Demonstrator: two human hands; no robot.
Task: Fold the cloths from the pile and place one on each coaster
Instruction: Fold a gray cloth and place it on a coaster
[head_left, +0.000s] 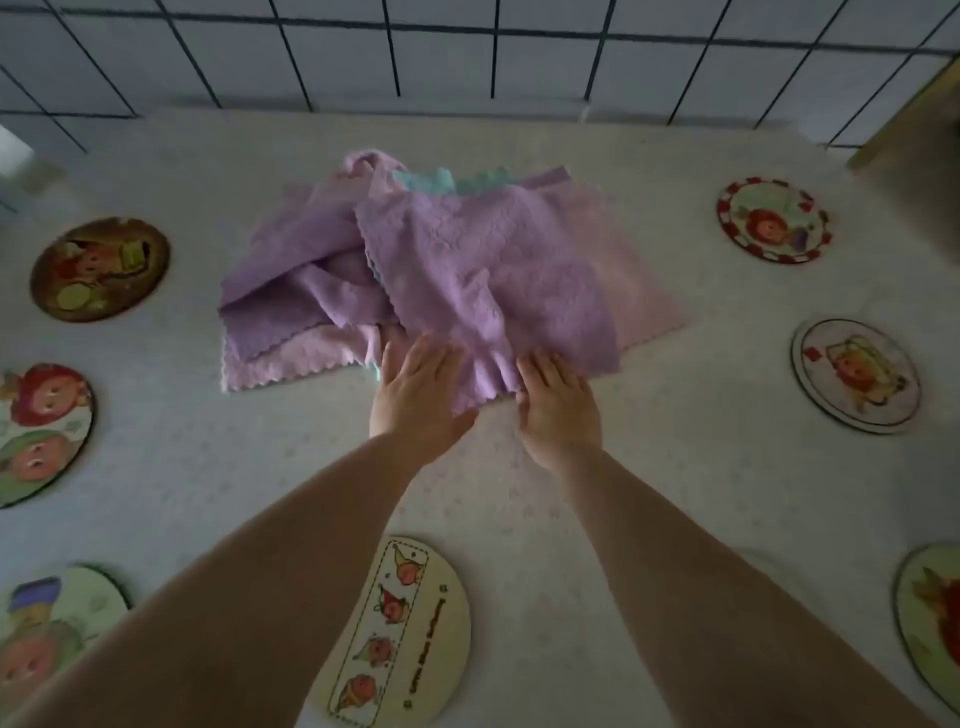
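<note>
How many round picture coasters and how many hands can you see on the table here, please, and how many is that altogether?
Round picture coasters: 7
Hands: 2, left hand and right hand
Total: 9

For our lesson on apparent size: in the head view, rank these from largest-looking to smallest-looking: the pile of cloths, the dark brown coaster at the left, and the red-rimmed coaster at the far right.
1. Pile of cloths, clearly largest.
2. Dark brown coaster.
3. Red-rimmed coaster, slightly smaller-looking, but it lies farther from the camera, so the two coasters may match.
</note>
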